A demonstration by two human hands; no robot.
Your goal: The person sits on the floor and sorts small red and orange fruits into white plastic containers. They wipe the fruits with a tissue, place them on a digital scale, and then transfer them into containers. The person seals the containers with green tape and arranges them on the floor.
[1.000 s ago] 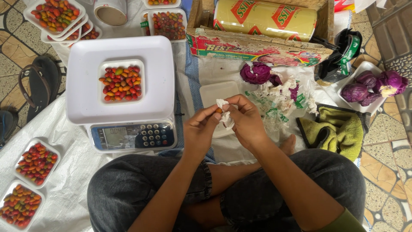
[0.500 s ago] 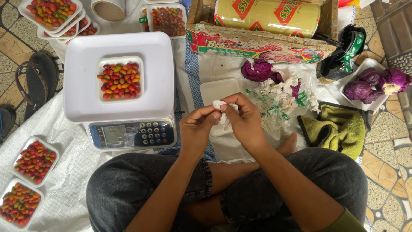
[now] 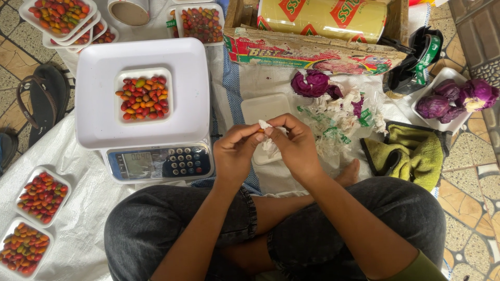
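My left hand [image 3: 235, 152] and my right hand [image 3: 295, 144] meet over my crossed legs, both pinching a small crumpled white scrap [image 3: 267, 126] between the fingertips. Under them lies an empty white foam tray [image 3: 263, 107]. To the left stands a white digital scale [image 3: 141, 99] carrying a foam tray of small red, orange and green peppers [image 3: 143, 97]. A heap of crumpled clear plastic with green print [image 3: 341, 120] lies just right of my hands.
More filled pepper trays sit at lower left [image 3: 41, 195], [image 3: 22, 247] and top left [image 3: 60, 14]. A boxed roll of cling film [image 3: 317, 31] lies at the top. Purple cabbage [image 3: 310, 83], a tray of cabbage pieces [image 3: 455, 99], a green cloth [image 3: 411, 153] and sandals [image 3: 44, 99] surround me.
My hands have stayed together in the same spot, only working the white scrap between the fingertips. Nothing else has moved.
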